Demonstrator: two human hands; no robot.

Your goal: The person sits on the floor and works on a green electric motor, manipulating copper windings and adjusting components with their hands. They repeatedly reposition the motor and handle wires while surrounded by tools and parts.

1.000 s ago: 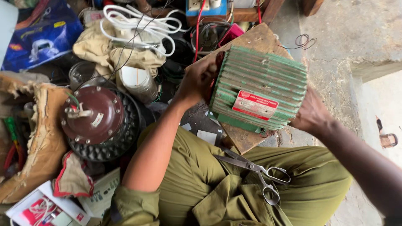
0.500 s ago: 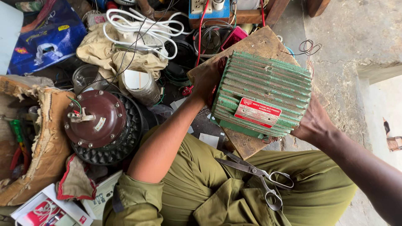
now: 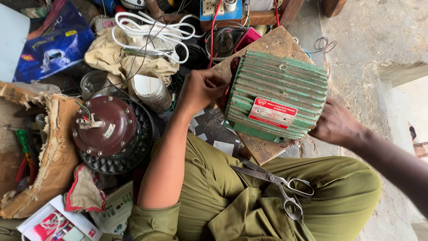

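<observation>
Wooden board [image 3: 267,44] carries green ribbed motor [image 3: 278,93]; floor clutter: maroon fan motor [image 3: 107,129], white cable [image 3: 151,33].

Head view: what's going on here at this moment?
A seated person in olive clothes has a green ribbed motor housing on a wooden board by the lap. The left hand works at its open end; the right hand steadies the other side. Scissors lie on the thigh, and a brown fan motor sits nearby.

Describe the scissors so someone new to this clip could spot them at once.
Start at the green ribbed motor housing that stands on a wooden board between the two hands. Just below the board, on the olive-green trousers, lie the scissors: bare grey metal, blades closed, pointing left, the only tool on the lap.
</observation>
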